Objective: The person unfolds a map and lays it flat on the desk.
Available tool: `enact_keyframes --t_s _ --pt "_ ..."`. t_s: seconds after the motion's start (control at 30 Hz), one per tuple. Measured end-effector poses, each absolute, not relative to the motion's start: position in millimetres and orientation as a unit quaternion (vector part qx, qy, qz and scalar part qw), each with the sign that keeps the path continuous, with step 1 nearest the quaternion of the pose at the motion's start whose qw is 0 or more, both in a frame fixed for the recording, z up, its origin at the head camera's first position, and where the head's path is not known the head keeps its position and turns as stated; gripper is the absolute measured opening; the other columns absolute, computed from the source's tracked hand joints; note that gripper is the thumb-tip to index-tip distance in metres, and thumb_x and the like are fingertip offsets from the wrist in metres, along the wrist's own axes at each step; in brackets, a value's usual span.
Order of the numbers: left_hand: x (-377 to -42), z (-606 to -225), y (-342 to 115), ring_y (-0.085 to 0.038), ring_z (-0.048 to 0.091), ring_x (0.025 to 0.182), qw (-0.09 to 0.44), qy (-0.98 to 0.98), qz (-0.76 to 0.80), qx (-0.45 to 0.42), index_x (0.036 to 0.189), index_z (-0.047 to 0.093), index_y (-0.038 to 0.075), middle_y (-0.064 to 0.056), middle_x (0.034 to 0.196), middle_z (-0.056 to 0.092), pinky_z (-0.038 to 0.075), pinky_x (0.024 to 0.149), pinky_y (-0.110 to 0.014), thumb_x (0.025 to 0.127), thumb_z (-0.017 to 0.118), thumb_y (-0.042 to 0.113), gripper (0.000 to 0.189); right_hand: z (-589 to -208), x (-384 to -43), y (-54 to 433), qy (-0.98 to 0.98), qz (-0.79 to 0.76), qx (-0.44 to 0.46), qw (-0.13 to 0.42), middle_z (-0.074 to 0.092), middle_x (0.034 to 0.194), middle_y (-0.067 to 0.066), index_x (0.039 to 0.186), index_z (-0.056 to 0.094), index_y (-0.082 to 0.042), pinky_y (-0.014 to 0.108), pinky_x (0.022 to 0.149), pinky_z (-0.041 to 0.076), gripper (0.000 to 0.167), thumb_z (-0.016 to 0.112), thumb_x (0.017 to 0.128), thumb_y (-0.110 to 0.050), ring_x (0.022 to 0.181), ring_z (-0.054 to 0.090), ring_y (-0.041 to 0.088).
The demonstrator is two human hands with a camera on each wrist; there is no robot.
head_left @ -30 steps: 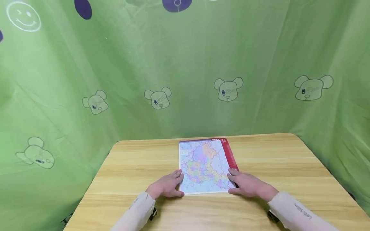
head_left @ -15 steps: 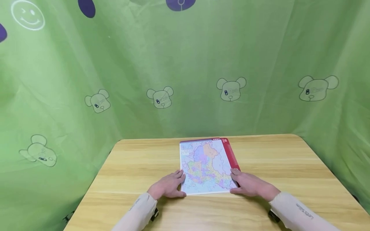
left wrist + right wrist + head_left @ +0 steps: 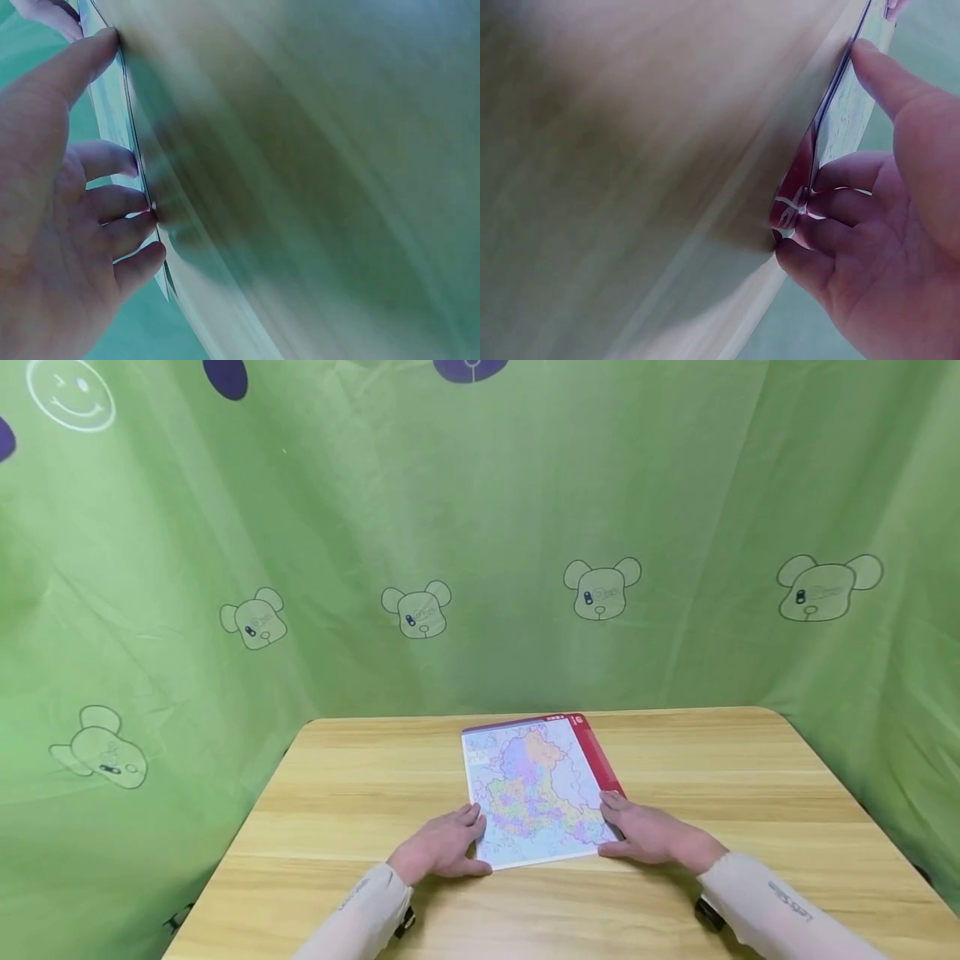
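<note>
A flat sheet printed with a colourful map (image 3: 525, 793) lies on the wooden table, turned slightly, with a red-bordered sheet or board (image 3: 595, 756) showing from under it along the right and far edges. My left hand (image 3: 446, 842) touches the map's left edge near its front corner, fingers and thumb extended. On the other side my right hand (image 3: 648, 833) touches the right edge the same way. In the left wrist view the fingertips (image 3: 139, 262) meet the edge at table level. The right wrist view shows fingertips against the red corner (image 3: 791, 202).
The light wooden table (image 3: 360, 777) has rounded far corners. Behind it and at both sides hangs a green curtain (image 3: 495, 668) printed with bear faces. Dark bands (image 3: 708, 912) sit under the pale sleeves.
The map has turned a little counterclockwise, its near edge shifting right. My left hand has moved slightly right, and my right hand slightly away from me.
</note>
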State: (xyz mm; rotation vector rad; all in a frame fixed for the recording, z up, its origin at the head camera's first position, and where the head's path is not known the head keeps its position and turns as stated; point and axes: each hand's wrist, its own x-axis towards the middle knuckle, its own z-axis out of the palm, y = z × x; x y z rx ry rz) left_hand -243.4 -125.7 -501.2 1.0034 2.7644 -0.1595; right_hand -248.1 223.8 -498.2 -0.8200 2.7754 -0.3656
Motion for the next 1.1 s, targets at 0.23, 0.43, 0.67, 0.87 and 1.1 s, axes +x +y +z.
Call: enact_keyframes --t_s 0.23,0.43,0.67,0.87,1.1 --pt "-240 -500 -122 -0.027 0.026 0.139 0.090 0.929 -0.067 0.353 0.145 0.037 0.007 -0.015 0.151 0.029 0.027 0.111 -0.034 0.087 0.042 0.068 0.085 -498 -251 226 0.945 -0.129 -0.272 0.125 0.025 0.147 0.030 0.137 0.038 0.013 0.054 0.108 0.026 0.082 0.060 0.089 -0.049 0.136 0.024 0.043" --pt "-238 -501 -119 -0.027 0.031 0.136 0.070 0.925 -0.083 0.365 0.143 0.041 0.007 -0.015 0.149 0.032 0.032 0.109 -0.034 0.087 0.044 0.067 0.082 -498 -254 228 0.945 -0.119 -0.277 0.126 0.025 0.148 0.030 0.138 0.037 0.013 0.054 0.108 0.026 0.080 0.059 0.090 -0.048 0.136 0.023 0.043" --pt "-236 -500 -115 -0.027 0.037 0.133 0.050 0.921 -0.094 0.376 0.138 0.046 0.008 -0.014 0.146 0.038 0.036 0.106 -0.034 0.087 0.045 0.067 0.078 -498 -255 229 0.946 -0.115 -0.278 0.121 0.026 0.148 0.029 0.137 0.038 0.013 0.055 0.107 0.028 0.077 0.059 0.091 -0.044 0.136 0.024 0.043" --pt "-231 -499 -110 -0.026 0.039 0.132 0.037 0.917 -0.112 0.382 0.139 0.047 0.007 -0.015 0.144 0.041 0.037 0.105 -0.032 0.089 0.042 0.066 0.078 -498 -258 231 0.946 -0.110 -0.282 0.116 0.026 0.148 0.030 0.137 0.038 0.013 0.055 0.106 0.029 0.075 0.057 0.092 -0.043 0.136 0.024 0.044" --pt "-224 -499 -103 -0.025 0.042 0.130 0.023 0.914 -0.134 0.382 0.138 0.047 0.007 -0.014 0.142 0.044 0.036 0.106 -0.030 0.091 0.039 0.066 0.077 -500 -260 233 0.948 -0.113 -0.279 0.107 0.026 0.147 0.031 0.136 0.038 0.014 0.056 0.107 0.027 0.074 0.057 0.092 -0.042 0.135 0.024 0.045"
